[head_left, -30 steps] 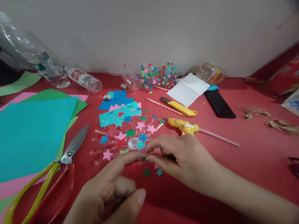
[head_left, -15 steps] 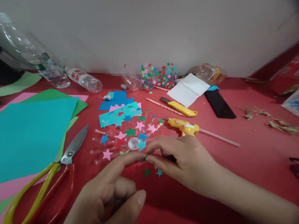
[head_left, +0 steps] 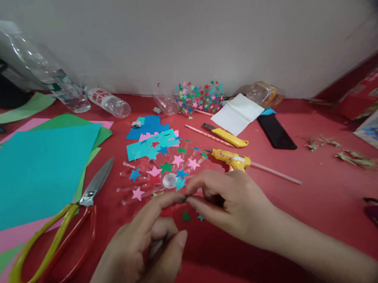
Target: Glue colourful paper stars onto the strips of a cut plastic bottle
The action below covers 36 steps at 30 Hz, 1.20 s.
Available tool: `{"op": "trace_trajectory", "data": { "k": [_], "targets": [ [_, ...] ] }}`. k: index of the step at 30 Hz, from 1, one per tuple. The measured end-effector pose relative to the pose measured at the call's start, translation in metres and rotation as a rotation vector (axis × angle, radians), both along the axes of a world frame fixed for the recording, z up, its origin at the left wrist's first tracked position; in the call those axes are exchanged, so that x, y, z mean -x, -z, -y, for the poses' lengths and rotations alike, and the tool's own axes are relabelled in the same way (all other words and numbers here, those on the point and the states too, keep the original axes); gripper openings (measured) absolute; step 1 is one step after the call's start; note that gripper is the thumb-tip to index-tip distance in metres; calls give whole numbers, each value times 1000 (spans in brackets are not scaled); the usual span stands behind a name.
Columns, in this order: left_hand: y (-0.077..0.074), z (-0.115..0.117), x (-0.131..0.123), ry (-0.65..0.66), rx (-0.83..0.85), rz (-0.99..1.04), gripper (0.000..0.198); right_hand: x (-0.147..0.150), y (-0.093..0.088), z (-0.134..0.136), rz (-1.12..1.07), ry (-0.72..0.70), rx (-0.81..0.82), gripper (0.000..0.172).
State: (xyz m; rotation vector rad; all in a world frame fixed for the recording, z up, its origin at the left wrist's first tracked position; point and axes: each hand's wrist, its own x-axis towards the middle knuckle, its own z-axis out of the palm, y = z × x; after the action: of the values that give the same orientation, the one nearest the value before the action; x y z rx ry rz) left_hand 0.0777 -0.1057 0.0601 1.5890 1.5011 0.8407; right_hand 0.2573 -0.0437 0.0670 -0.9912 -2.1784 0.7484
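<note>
Green paper, likely: pinches a tiny scrap (head_left: pixel 184 199) narrowly between thumb and forefinger of the right hand (head_left: pixel 236 202), near the middle of the star-dotted clear plastic fan (head_left: pixel 169 180) on the red table (head_left: pixel 314 213). Appears to touch the scrap with the outstretched forefinger of the left hand (head_left: pixel 134 245), thumb well apart. Seems a step of fingertip-to-fingertip handling. Calls next, probably, for a light, steady pinch, clear of the green star (head_left: pixel 186 216) close by.

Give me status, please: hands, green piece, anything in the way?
Right hand pinching green piece. Left hand open, index fingertip at it. Glue gun close beyond right hand, not between them.
</note>
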Motion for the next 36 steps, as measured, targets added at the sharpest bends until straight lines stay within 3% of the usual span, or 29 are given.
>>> {"op": "trace_trajectory", "data": {
  "k": [7,15,18,22,25,27,36],
  "targets": [
    [11,3,2,5,-220,-80,36,-2,2,-2,-30,-34,26,6],
    [2,0,3,27,-345,-159,40,-2,-1,-2,-7,-12,45,5],
    [-3,-1,7,-34,-431,-196,36,-5,1,-3,48,16,-125,10],
    [1,-7,25,-135,-569,-293,31,-10,4,-2,101,32,-555,11],
    [9,-15,38,-23,-804,-418,28,-11,7,-2,113,-11,-935,7],
    [13,-21,42,-35,-937,-443,34,-9,10,-3,112,-8,-1076,6],
    [16,-32,35,-57,-939,-475,34,-6,25,-6,246,8,-1073,9]
  ]
}}
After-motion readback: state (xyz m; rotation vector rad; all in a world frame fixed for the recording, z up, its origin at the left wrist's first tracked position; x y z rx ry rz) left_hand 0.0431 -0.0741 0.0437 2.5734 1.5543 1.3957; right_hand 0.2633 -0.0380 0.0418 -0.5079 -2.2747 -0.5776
